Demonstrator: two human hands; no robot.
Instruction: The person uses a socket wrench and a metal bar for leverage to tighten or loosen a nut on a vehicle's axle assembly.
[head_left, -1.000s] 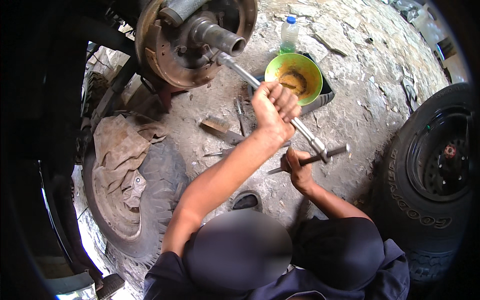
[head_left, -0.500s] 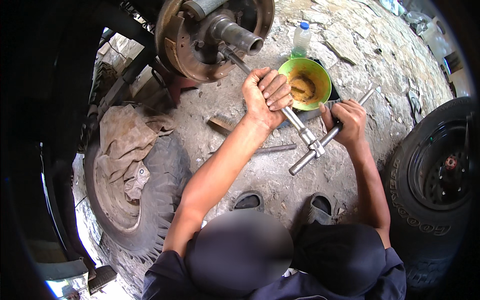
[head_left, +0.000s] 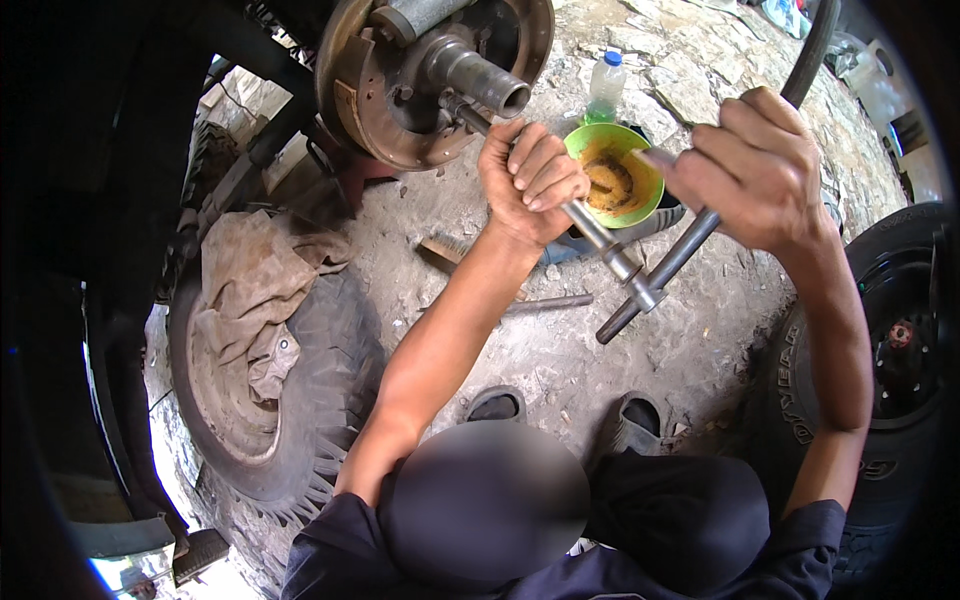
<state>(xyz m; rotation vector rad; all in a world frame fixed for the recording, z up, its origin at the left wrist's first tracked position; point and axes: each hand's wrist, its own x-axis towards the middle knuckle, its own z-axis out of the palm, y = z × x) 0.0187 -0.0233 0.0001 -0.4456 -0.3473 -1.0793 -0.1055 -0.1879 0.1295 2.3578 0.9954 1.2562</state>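
Observation:
A long metal socket wrench extension (head_left: 600, 237) slants from a bolt on the rusty brake backing plate (head_left: 427, 155), beside the protruding hub spindle (head_left: 478, 80). My left hand (head_left: 533, 182) is wrapped round its middle. A dark sliding T-bar (head_left: 672, 262) passes through the extension's near end, its short end pointing down left. Up along the bar's long part, my right hand (head_left: 757, 172) has its fingers curled round it, slightly blurred, with the thumb sticking out. Where the extension meets the bolt, details are hard to make out.
A green bowl (head_left: 648, 195) with brownish residue and a blue-capped bottle (head_left: 605, 88) stand beyond my hands. A wooden brush (head_left: 445, 250) and a metal rod (head_left: 550, 303) lie on the ground. Tyres stand left (head_left: 330, 370) and right (head_left: 800, 400); a cloth (head_left: 255, 270) drapes the left one.
My right hand has moved up and to the right with the T-bar, which sits more steeply and extends farther up. My left hand stays on the extension.

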